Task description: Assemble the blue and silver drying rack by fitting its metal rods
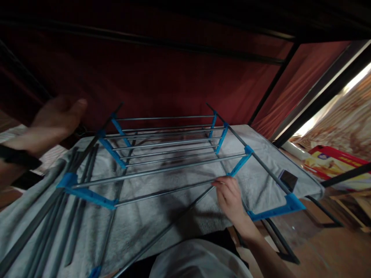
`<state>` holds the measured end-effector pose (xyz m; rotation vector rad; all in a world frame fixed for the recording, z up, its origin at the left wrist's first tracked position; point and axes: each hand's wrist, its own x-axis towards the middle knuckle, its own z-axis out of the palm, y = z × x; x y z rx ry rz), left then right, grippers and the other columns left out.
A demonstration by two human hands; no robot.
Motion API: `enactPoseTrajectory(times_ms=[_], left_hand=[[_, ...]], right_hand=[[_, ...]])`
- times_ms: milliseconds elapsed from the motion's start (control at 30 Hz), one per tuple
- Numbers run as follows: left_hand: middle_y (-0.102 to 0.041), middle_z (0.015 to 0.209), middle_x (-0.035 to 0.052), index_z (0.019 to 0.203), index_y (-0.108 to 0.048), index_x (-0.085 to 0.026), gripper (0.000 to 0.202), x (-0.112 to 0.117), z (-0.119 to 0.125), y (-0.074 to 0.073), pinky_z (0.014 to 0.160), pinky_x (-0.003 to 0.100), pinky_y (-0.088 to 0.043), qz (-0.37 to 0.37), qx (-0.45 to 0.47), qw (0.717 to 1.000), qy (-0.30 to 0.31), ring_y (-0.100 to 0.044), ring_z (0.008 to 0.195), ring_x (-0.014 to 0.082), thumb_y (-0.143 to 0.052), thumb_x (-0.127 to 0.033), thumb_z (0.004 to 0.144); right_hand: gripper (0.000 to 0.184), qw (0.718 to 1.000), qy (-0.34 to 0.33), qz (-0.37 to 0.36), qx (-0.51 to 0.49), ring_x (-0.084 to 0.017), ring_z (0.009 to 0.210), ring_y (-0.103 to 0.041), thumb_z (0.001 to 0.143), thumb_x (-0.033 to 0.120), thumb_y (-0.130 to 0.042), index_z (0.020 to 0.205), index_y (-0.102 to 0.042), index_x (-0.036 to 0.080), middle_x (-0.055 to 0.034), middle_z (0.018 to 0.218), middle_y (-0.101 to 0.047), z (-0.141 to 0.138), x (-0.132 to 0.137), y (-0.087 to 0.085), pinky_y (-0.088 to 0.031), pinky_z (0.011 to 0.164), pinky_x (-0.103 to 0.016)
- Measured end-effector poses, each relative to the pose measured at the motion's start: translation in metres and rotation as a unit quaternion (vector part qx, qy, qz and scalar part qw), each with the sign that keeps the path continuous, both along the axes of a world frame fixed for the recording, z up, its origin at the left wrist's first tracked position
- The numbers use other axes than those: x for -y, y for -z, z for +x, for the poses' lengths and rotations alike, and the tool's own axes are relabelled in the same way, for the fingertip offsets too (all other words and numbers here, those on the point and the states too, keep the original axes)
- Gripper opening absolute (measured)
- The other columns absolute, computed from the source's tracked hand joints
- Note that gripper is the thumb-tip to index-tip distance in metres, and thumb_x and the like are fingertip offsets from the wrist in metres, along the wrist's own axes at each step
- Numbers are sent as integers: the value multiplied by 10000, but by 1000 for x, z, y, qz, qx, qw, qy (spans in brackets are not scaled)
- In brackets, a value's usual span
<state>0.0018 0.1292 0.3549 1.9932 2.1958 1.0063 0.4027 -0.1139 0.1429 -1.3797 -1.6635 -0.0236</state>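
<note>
A rack of thin metal rods joined by blue plastic connectors lies on a grey towel in front of me. My right hand is closed, its fingertips pinching a metal rod close to a blue connector on the rack's right side. My left hand is raised at the left, beside the rack's far left corner. It is blurred, with a black band on the wrist, and I cannot make out whether it holds anything.
Several loose grey rods lie on the towel at the left. A small dark block rests near the towel's right edge. A red box sits on the floor at the right. Dark red fabric and black frame poles stand behind.
</note>
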Motion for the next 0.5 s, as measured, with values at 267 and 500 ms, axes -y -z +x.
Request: enactPoseTrajectory(times_ms=[267,500], left_hand=[[-486,1404,67,1386,-435,74,756,37,110,-55,942,431,-406,195,29,963,185,-573,1253,322,-402,-495,891],[-461,1508,-50,1401,-489,-215,492,103,189,-34,918,368,-503,187,65,960,200,-497,1395,269,-402,-380,945]], right_hand=[[487,961,220,-149,-75,-364,1277,-511,852,304,-471,1324,-528,195,-178,1296,-567,68,6,94,-419,1091,-581],[619,920,299,-253,2,-405,1170,-586,831,310,-462,1397,-438,61,-261,1200,-605,92,-37,143,-462,1010,-523]])
